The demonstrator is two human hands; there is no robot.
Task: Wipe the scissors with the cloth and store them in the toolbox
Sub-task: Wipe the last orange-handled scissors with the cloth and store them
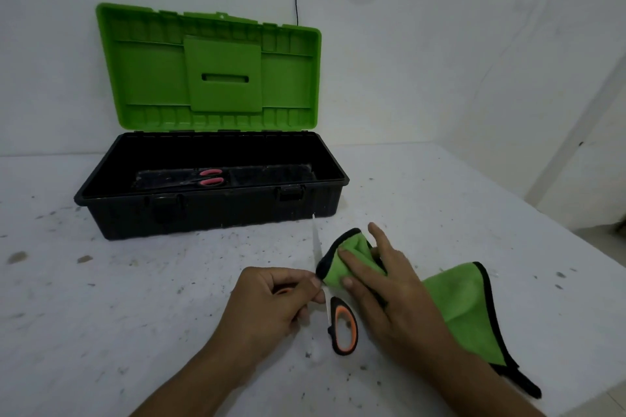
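Right hand (379,284) pinches fuzzy cloth (457,301), seemingly around slim scissors (353,327).

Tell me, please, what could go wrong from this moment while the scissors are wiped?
1. The right hand pinches the cloth round the blade of the scissors; if the cloth slips, the edge might cut the fingers.
2. The left hand grips only one handle, and the other loop hangs free, so the blades might swing shut on the cloth.
3. The bare tip points towards the toolbox and may catch its wall on the way in.
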